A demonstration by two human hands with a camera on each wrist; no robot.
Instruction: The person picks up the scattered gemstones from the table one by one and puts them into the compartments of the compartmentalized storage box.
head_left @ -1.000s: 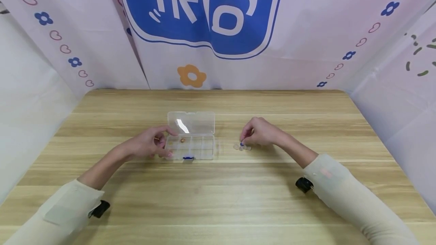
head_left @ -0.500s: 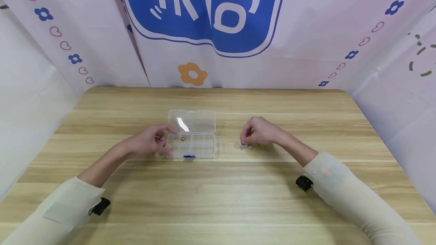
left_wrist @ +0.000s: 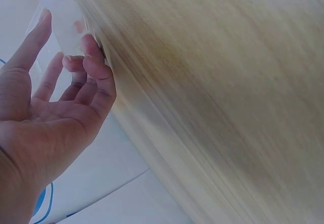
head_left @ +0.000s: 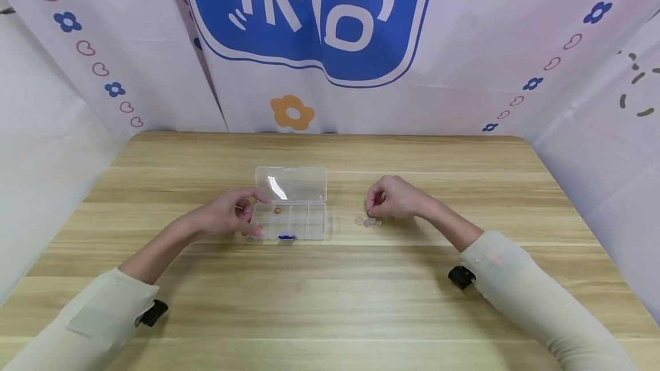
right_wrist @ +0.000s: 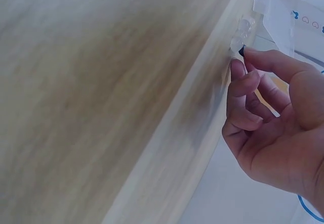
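A clear plastic compartment box (head_left: 315, 232) lies on the table with its lid (head_left: 304, 185) tipped back and a blue latch (head_left: 286, 237) at the front. My left hand (head_left: 227, 213) holds the box's left end, thumb at the front corner and forefinger at the back one. One compartment contains a small orange-brown ring-like piece (head_left: 277, 210). To the right of the box, my right hand (head_left: 394, 198) pinches a small dark blue piece (right_wrist: 242, 51) between thumb and fingertips. Several small clear round pieces (head_left: 367, 223) lie just below those fingertips.
The wooden table (head_left: 319, 296) ends at a white printed cloth (head_left: 438, 105) behind. Both forearms wear pale sleeves, each with a black device (head_left: 461, 277) near the wrist.
My right fingertips have risen slightly from the clear pieces, and the blue piece, plainer earlier, is now mostly hidden by them. The left hand and box keep their places; the head view has shifted a little.
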